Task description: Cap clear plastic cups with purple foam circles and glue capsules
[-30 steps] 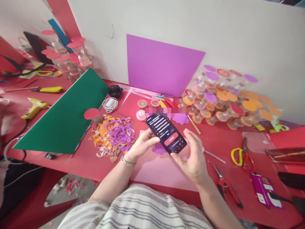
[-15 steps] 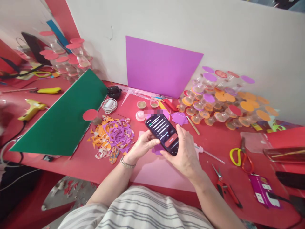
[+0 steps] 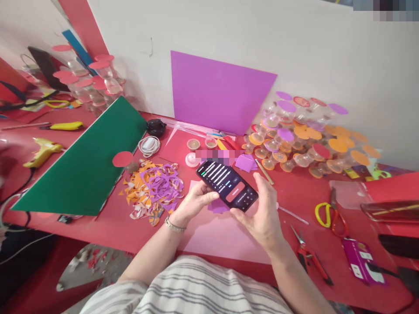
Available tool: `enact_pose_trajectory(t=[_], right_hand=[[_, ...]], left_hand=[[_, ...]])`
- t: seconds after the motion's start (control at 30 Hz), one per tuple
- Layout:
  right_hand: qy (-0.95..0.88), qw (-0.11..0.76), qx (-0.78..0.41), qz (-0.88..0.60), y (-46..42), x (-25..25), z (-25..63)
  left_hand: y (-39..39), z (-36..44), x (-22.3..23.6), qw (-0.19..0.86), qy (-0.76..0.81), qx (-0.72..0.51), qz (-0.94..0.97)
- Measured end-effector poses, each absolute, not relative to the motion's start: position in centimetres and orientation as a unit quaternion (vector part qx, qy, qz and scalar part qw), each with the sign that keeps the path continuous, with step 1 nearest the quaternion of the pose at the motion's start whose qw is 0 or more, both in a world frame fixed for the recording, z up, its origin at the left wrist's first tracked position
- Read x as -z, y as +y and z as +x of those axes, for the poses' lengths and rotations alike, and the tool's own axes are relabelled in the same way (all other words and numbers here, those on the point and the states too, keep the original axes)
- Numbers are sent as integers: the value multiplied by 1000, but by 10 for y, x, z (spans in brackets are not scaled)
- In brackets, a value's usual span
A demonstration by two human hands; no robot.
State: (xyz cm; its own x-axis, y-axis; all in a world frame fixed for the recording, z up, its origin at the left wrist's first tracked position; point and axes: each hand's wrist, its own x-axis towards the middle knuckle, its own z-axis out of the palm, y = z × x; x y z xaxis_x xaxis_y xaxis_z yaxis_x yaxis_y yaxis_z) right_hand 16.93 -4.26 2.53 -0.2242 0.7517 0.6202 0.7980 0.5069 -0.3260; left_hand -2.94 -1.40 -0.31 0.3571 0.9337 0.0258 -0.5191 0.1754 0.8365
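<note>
Left hand [image 3: 193, 201] grips the phone [image 3: 226, 185] by its lower-left edge, fingers curled around it; the phone is held above the red table [image 3: 294, 192], its long axis running from 10 o'clock to 4 o'clock; right hand [image 3: 263, 213] cradles the 4 o'clock end, thumb beside the screen; both hands equally near; scissors [image 3: 329, 216] lie at 3 o'clock.

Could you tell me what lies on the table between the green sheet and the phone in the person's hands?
In the head view, a heap of orange and purple paper scraps lies between the green sheet and the phone.
</note>
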Motion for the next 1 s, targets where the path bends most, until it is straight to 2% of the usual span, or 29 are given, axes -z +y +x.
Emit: enact_pose_trajectory(t=[0.23, 0.53, 1.0], right_hand=[[-776, 380, -5, -502, -45, -23, 179], [-808, 342, 45, -478, -44, -29, 175], [-888, 265, 101, -361, -16, -79, 173]], left_hand=[[-14, -26, 1, 732, 259, -493, 392], [-13, -26, 3, 736, 252, -508, 369], [-20, -16, 10, 716, 297, -571, 271]])
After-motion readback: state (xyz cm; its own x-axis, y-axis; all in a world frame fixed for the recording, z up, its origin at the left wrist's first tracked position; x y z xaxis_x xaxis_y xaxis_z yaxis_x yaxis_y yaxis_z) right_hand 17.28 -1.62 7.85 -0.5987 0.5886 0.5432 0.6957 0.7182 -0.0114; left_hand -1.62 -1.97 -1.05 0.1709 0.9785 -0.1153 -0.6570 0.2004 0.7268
